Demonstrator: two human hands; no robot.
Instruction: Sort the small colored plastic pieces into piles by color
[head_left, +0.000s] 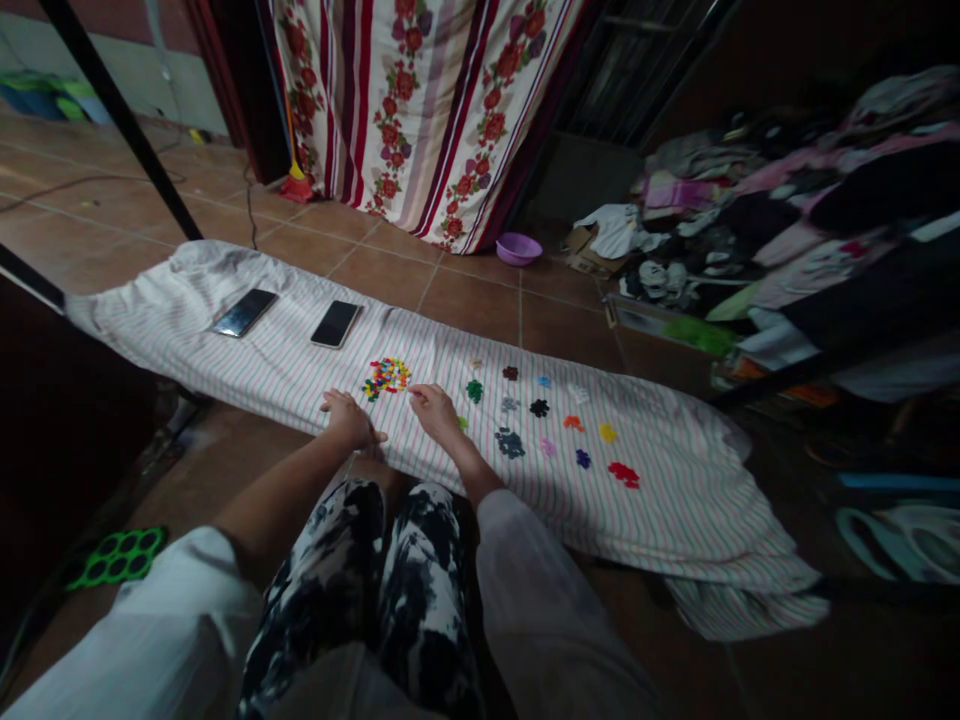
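Observation:
A mixed pile of small coloured pieces [387, 378], red, yellow, green, blue and white, lies on a striped cloth. They look like beads, but are too small to tell for sure. Right beside the pile, my right hand [436, 412] has thumb and fingertips pinched together; whatever may be between them is too small to make out. My left hand [349, 420] rests at the cloth's near edge, below the pile, thumb apart from the fingers. To the right lie several single-colour heaps, among them green pieces [474, 390], black pieces [539, 408] and red pieces [624, 475]. My right hand partly hides a light green heap [462, 424].
The striped cloth [660, 520] covers a long narrow surface across my knees. Two phones, one dark [245, 312] and one white-edged [337, 324], lie left of the pile. Beyond stand a purple basin [519, 249], a flowered curtain [420, 110] and heaped clothes [787, 220].

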